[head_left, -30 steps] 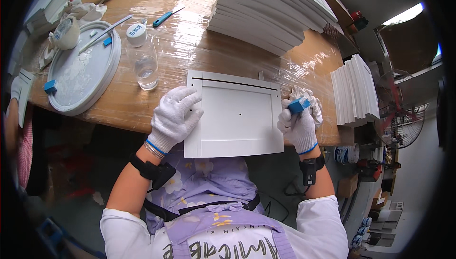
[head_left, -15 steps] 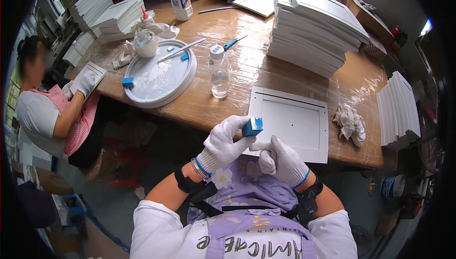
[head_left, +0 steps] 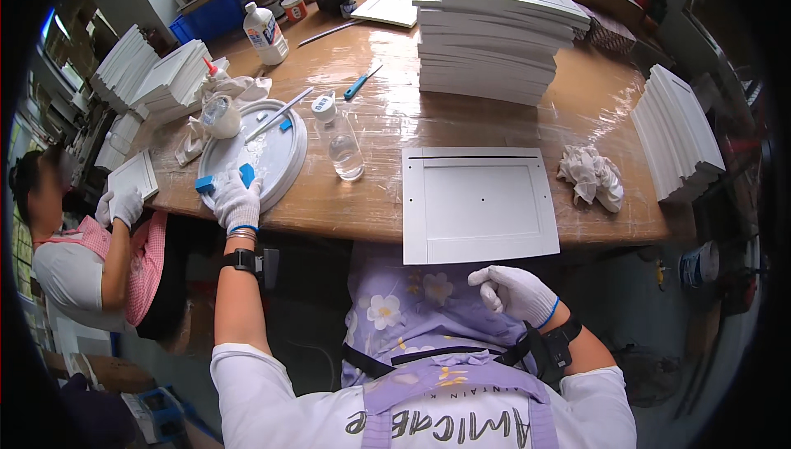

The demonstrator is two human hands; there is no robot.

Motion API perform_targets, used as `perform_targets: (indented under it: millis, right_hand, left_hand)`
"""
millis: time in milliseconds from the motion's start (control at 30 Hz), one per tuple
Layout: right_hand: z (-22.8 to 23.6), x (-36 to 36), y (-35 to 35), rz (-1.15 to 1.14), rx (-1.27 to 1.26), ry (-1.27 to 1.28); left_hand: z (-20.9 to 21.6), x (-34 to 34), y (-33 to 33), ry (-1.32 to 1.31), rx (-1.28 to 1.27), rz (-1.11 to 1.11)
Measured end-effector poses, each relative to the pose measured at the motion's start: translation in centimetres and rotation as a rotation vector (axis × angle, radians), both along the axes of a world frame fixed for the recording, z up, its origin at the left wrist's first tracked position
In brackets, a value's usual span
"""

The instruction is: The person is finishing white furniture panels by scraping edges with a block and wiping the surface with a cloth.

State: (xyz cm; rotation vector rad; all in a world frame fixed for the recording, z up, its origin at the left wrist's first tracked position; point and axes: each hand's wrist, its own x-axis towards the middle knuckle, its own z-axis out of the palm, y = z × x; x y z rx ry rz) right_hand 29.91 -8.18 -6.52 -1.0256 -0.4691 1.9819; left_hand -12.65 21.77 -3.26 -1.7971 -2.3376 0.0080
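Observation:
My left hand (head_left: 237,202), in a white glove, reaches to the near rim of a round grey lid-like tray (head_left: 288,170) smeared with white paste. Between its fingers is a small blue sponge block (head_left: 246,175). Another blue block (head_left: 204,184) sits on the rim beside that hand, and a smaller blue piece (head_left: 286,126) lies on the tray's far side. My right hand (head_left: 517,294), also gloved, hovers off the table's front edge with fingers curled, nothing visible in them. Just beyond it a white framed panel (head_left: 482,202) lies flat, overhanging the edge.
A clear bottle (head_left: 339,144) stands right of the tray, near a blue-handled tool (head_left: 357,86). Tall stacks of white panels (head_left: 486,49) rise behind; more panels (head_left: 676,136) stand at right. A crumpled cloth (head_left: 591,177) lies by the panel. A co-worker (head_left: 78,259) handles another panel at left.
My left hand has carried the blue block left, from above the panel to the tray. My right hand has drawn slightly back toward me, apart from the left. The view has shifted.

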Motion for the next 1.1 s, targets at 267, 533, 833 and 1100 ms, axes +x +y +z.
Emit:
perform_targets:
  millis: [267, 533, 833, 1100]
  right_hand:
    - [-3.3, 4.0, -3.1, -0.336, -0.114, 0.041]
    - [-4.4, 7.5, -3.4, -0.634, 0.056, 0.220]
    - [-4.4, 7.6, -2.8, -0.684, 0.017, 0.104]
    - [0.4, 9.2, -7.6, -0.427, 0.365, -0.113]
  left_hand:
    - [-2.0, 1.3, -5.9, -0.037, 0.593, -0.437]
    - [-3.9, 11.5, -13.9, -1.249, -0.511, -0.422]
    - [-5.9, 19.0, -17.8, -1.951, -0.730, -0.269]
    - [-0.3, 19.1, -16.5, -1.745, -0.756, -0.900]
